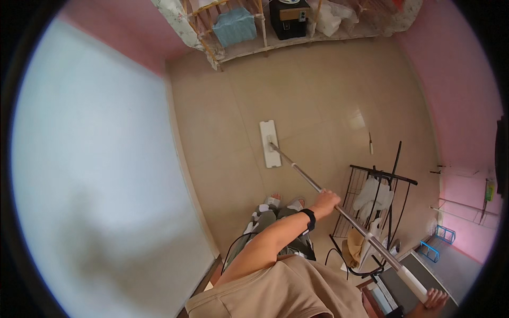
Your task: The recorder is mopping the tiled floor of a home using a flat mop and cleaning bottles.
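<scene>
A flat mop with a white rectangular head [267, 157] rests on the beige tiled floor [222, 131]. Its metal pole [354, 223] slants down to the right and ends in a white grip [412, 283]. Midway along the pole, my left hand [328, 200], with a black band at the wrist, is closed around it. At the lower right, my right hand [436, 299] grips the end of the white handle. My sandalled feet [274, 198] are below the mop head.
A black metal rack [383, 173] holding cloths stands at right, with a white-handled tool [371, 148] on the floor beyond it. Shelving [246, 51] with a black appliance [289, 24] lines the far side. A pale wall [99, 131] bounds the left, a pink wall [453, 99] the right.
</scene>
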Available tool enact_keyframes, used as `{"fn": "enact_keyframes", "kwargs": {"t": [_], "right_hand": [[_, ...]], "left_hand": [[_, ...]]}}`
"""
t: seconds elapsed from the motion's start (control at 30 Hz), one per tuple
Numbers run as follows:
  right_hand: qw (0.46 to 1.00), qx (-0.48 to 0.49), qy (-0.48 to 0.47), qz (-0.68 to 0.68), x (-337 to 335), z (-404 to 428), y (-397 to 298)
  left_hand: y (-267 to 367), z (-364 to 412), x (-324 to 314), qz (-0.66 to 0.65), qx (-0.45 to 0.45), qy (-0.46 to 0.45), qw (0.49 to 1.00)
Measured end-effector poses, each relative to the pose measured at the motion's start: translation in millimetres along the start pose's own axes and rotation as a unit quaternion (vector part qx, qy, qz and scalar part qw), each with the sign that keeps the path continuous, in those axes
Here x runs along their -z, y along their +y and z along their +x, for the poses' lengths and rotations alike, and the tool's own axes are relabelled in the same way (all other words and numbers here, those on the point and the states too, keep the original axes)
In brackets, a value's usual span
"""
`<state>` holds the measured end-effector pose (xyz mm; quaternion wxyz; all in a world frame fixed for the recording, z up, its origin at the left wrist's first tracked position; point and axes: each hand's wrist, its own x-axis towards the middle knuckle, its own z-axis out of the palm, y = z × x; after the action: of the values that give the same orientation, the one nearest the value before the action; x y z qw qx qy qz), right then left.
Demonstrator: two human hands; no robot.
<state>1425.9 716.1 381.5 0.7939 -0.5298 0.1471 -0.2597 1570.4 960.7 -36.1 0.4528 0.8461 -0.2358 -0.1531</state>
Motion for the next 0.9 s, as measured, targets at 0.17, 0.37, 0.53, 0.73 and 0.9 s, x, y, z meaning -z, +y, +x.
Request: {"fn": "enact_keyframes", "kwargs": {"t": [0.17, 0.37, 0.53, 0.73, 0.9], "right_hand": [[0.993, -0.010, 0.102, -0.061, -13.4, 29.7, 99.2], [1.000, 0.010, 0.014, -0.022, -86.8, 65.9, 158.7], [0.999, 0.000, 0.026, -0.045, -102.1, 71.0, 146.9], [0.952, 0.005, 0.263, -0.158, -191.4, 37.8, 81.4], [0.931, 0.072, 0.292, -0.207, -194.5, 31.5, 37.2]], "left_hand": [[-95.4, 19.3, 29.4, 0.135, 0.098, -0.034, 0.985], [-151.0, 46.6, 106.7, 0.154, 0.110, 0.010, 0.982], [-144.3, 49.8, 122.7, 0.135, 0.078, 0.009, 0.988], [-90.2, 59.1, 120.7, 0.071, 0.065, -0.180, 0.979], [-47.7, 77.2, 120.4, 0.030, -0.047, -0.221, 0.974]]}}
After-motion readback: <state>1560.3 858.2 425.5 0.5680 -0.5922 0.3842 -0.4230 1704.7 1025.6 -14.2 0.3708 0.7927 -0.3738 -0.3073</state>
